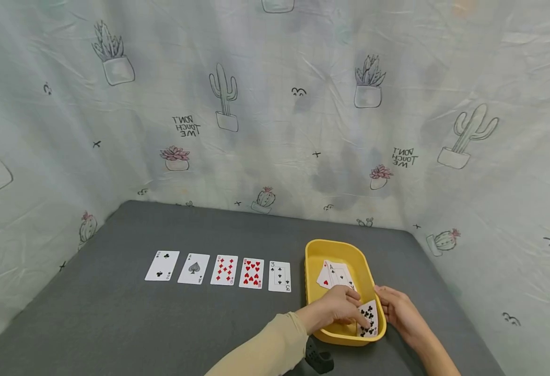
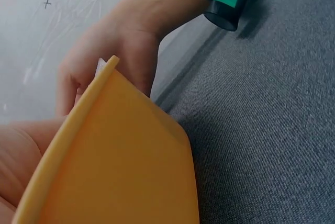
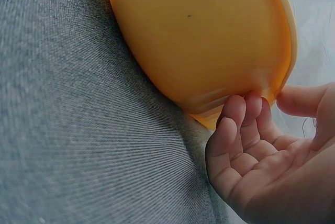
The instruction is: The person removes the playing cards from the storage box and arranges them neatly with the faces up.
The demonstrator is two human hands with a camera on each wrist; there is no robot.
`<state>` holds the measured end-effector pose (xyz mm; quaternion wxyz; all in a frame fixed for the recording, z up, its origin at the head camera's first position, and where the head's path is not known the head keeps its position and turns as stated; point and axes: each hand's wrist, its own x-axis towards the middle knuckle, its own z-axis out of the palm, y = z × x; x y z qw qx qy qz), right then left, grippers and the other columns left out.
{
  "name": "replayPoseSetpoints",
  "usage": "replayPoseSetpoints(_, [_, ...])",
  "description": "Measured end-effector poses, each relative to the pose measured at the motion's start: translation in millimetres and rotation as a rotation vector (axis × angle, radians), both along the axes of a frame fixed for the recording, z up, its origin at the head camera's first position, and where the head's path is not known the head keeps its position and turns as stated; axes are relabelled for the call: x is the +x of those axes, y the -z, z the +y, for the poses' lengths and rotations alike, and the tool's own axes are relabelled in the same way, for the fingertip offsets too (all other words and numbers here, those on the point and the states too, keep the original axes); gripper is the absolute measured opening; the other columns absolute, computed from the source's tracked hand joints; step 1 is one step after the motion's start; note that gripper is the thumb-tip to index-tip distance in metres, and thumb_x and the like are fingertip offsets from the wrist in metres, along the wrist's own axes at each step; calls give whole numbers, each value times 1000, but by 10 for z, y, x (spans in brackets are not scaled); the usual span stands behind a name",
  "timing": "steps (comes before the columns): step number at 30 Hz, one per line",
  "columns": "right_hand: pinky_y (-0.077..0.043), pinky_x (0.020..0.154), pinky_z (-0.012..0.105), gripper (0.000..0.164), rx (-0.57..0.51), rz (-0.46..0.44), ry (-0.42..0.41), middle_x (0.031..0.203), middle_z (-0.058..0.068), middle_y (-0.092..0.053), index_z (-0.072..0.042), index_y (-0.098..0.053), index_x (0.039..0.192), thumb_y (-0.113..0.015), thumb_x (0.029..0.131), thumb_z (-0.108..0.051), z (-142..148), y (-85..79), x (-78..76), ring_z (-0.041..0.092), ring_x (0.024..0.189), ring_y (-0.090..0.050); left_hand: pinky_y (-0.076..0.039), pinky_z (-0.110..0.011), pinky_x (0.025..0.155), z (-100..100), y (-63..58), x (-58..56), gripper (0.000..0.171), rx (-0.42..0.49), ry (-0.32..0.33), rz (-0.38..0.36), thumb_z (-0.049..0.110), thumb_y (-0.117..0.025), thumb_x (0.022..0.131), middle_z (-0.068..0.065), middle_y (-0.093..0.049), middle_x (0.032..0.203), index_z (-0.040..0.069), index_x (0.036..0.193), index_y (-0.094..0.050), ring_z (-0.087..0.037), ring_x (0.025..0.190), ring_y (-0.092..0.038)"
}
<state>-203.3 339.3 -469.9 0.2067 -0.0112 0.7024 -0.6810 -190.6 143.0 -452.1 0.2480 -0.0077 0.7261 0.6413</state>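
Note:
My left hand [image 1: 338, 306] reaches over the near-left rim of a yellow plastic basket [image 1: 310, 261]. Its fingers hold a playing card with several black clubs [image 1: 369, 316], tilted at the basket's near end; the fingers hide part of it. On the right side, my right hand [image 1: 404, 313] grips the basket rim, its thumb at the edge and its fingertips on the outer wall in the right wrist view. Farther back inside the basket lies a card marked A [image 1: 341, 275], overlapping a card with a red heart [image 1: 324, 277].
Left of the basket, several face-up cards lie in a row on the grey table [image 1: 199, 326], from a two of clubs [image 1: 162, 266] to a three of clubs [image 1: 280, 277]. A patterned cloth [image 1: 275, 136] hangs around the table. A black wrist device [image 1: 319, 357] shows below the basket.

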Motion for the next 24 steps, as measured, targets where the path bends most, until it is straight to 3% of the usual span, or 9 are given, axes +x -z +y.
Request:
replayPoseSetpoints(9, [-55,75,35,30,-11,39,-25,90,5,-68,-3,-61,98,-45,106,-28,-39,-19,0,16,85,-66,-48,-30,66,-22,2,-22,42,-1,-67,100,-8,-88,63,0,-60,85,6,94,-64,-16,74,-55])
replayPoseSetpoints(18, [-56,75,36,29,-4,29,-27,90,5,-68,-6,-62,99,-45,106,-29,-3,37,-3,17,84,-66,-53,-36,70,15,32,-42,42,78,-147,99,-12,-85,62,-6,-60,87,6,95,-64,-19,74,-60])
replayPoseSetpoints(24, [-56,73,34,30,-7,18,-21,88,4,-68,-5,-63,101,-45,106,-29,6,58,-36,16,82,-66,-49,-28,65,-6,113,-114,35,158,-229,104,-4,-85,68,-2,-63,83,7,97,-69,-14,72,-59])
